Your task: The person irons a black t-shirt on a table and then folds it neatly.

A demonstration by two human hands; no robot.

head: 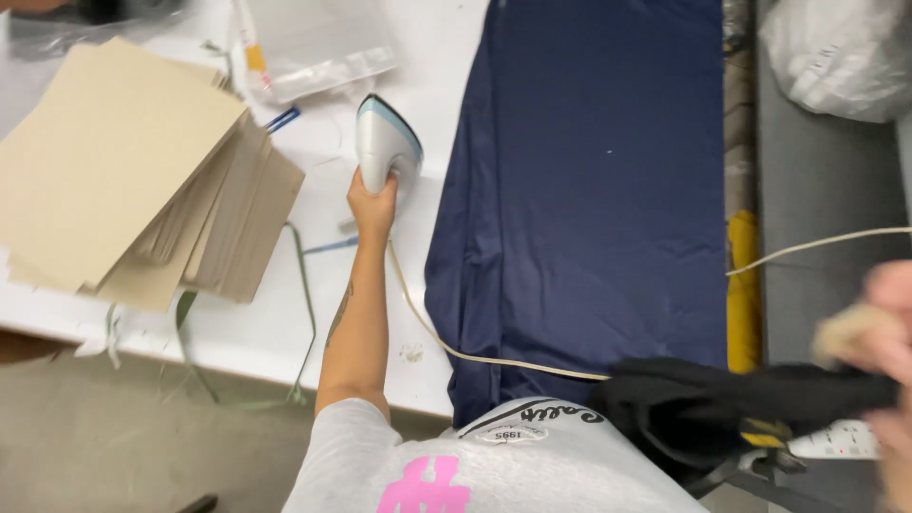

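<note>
White table [266,323] under navy cloth [589,190], stacked tan cardboard sheets [123,161], clear plastic bag [323,57], beige cord [427,323]

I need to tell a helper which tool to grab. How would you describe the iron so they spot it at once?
Start at the white table and find the left edge of the navy fabric. Just beside it, the left hand grips the iron: silver-grey and pale blue, pointed, with a beige cord, unlike the flat cardboard sheets.

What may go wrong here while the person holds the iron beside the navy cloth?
The cord trails from the iron under the left arm and across the navy cloth; it might snag or wrinkle the cloth. The left hand grips the iron at the table's white part, so heat could mark it. The right hand, blurred, holds black fabric near the cord.
</note>
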